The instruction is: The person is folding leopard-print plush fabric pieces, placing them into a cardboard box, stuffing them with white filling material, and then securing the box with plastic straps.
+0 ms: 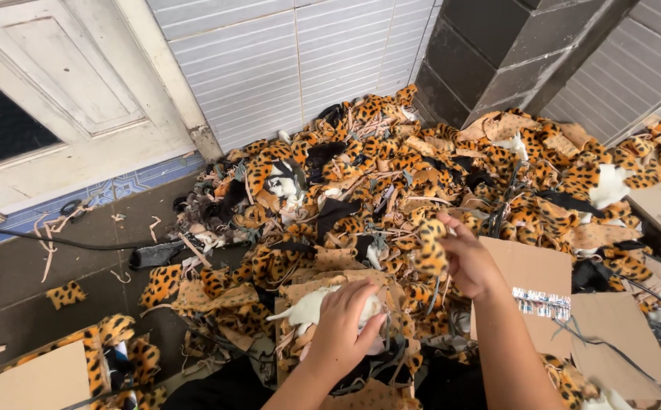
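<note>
At the near centre of the floor, left hand [343,319] lies palm-down on a white fluffy fabric piece [309,307], fingers curled over it and pressing it against the heap. Right hand [468,262], just to the right and slightly farther off, pinches a small leopard-print plush scrap [431,247] between thumb and fingertips, lifted above the pile. Both sit at the near edge of a large heap of leopard-print fabric offcuts [391,167] spreading to the far tiled wall [270,68]. Flat brown cardboard sheet [531,273] lies right of the right hand. White panelled door [50,91] stands far left. Black cable [57,243] crosses dark floor [19,281] at left.
</note>
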